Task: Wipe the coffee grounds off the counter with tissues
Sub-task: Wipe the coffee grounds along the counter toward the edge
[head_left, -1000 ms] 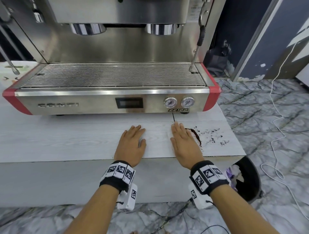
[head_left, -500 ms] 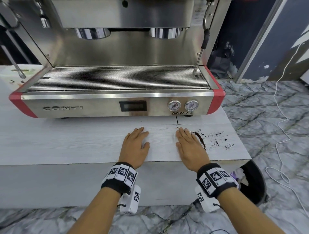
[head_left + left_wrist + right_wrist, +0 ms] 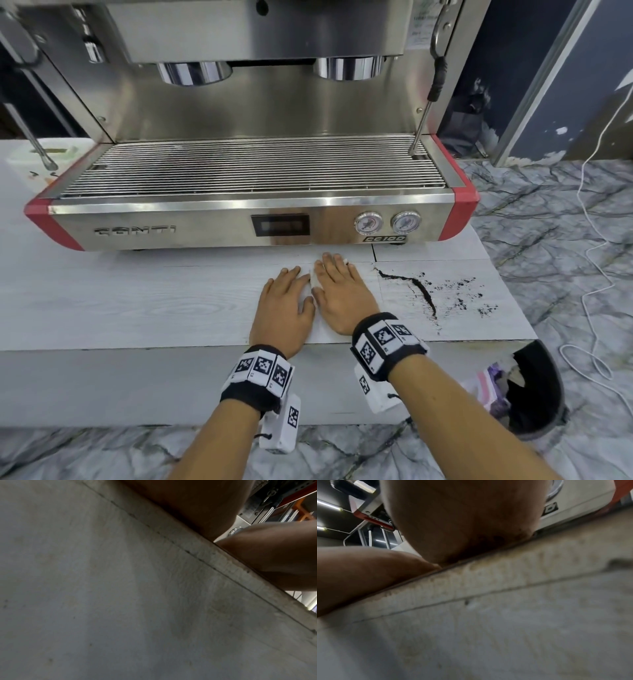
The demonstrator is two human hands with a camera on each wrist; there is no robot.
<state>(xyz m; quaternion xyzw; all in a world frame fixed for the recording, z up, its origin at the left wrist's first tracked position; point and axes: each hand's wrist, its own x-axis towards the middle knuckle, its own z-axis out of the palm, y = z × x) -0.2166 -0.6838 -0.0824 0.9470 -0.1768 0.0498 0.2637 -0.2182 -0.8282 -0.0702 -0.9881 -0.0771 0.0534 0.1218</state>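
Note:
Dark coffee grounds [image 3: 423, 291] lie on the white counter [image 3: 137, 308] in a curved line, with loose specks [image 3: 462, 296] to its right. My right hand [image 3: 337, 284] rests flat, fingers straight, a little left of that line. A white tissue [image 3: 313, 280] lies under it; only slivers show at the thumb and fingertips. My left hand [image 3: 284, 298] lies flat right beside it, thumb nearly touching. The wrist views show only the heels of the palms [image 3: 462, 527] on the counter's front edge [image 3: 223, 566].
The steel espresso machine [image 3: 239, 222] stands directly behind the hands, its steam wand [image 3: 424, 113] at the right. A black bin [image 3: 534, 387] with a bag sits on the floor under the counter's right end. A white cable [image 3: 592, 260] lies on the marble floor.
My right hand has slid left, away from the grounds and up against my left hand, leaving the dark line of grounds uncovered. The left hand has stayed flat in place.

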